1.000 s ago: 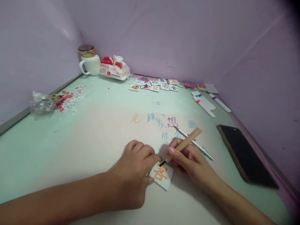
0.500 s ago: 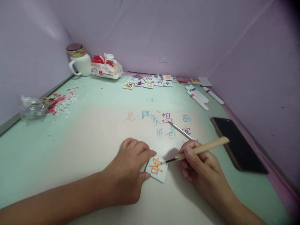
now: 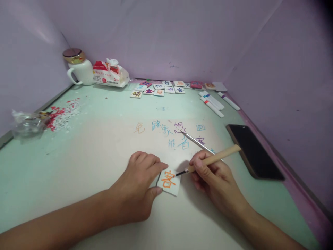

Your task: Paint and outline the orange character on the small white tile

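Note:
My left hand [image 3: 137,187] pinches the left side of a small white square tile [image 3: 174,189] between thumb and index finger. The tile lies on the table and bears an orange character. A wooden-handled carving knife [image 3: 221,157] is in my right hand [image 3: 212,177], held like a pen. Its dark tip meets the tile near the right edge, beside the orange strokes. Just behind my right hand lies a thin silver tool [image 3: 195,141], its near end hidden by the hand and the knife handle.
Coloured characters [image 3: 179,127] are written on the tabletop. A phone [image 3: 255,152] lies at right, with several white markers [image 3: 212,106] beyond it. Several character tiles [image 3: 158,92] line the back, near a tissue pack [image 3: 110,73] and mug [image 3: 82,73]. Red and white shavings [image 3: 61,113] and a plastic bag [image 3: 30,125] are at left.
The whole view has shifted, so most things appear further left and the near ones slightly higher. Both hands keep their holds, and the knife tip stays at the tile's right side.

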The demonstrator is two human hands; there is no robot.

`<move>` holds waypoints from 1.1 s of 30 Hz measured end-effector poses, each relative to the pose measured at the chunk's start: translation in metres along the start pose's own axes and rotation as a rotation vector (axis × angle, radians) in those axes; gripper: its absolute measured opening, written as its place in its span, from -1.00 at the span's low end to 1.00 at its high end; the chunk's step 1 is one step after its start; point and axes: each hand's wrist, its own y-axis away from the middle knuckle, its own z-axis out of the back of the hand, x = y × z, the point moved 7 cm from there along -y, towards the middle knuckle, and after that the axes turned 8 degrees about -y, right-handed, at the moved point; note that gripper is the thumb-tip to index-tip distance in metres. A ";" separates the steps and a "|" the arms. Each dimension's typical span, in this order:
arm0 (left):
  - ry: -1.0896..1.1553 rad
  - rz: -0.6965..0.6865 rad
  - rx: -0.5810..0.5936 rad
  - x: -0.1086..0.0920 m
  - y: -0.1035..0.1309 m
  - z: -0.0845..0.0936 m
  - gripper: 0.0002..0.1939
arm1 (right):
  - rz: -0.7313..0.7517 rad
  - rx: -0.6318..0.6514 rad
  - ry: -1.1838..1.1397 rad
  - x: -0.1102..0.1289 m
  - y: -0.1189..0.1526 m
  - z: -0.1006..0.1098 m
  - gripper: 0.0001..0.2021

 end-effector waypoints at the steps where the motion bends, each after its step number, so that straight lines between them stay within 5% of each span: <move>1: -0.001 0.001 0.002 0.000 0.001 0.000 -0.57 | 0.003 -0.001 0.004 0.000 0.000 0.000 -0.67; 13: -0.008 0.007 0.021 0.002 0.001 -0.001 -0.55 | 0.053 0.028 0.068 0.002 -0.001 0.000 -0.69; 22: -0.030 0.066 -0.021 0.002 0.002 0.001 -0.58 | 0.404 0.103 0.346 0.020 0.011 -0.009 -0.81; 33: -0.060 0.097 -0.023 -0.004 -0.003 0.003 -0.58 | 0.508 0.106 0.470 0.022 0.018 -0.013 -0.88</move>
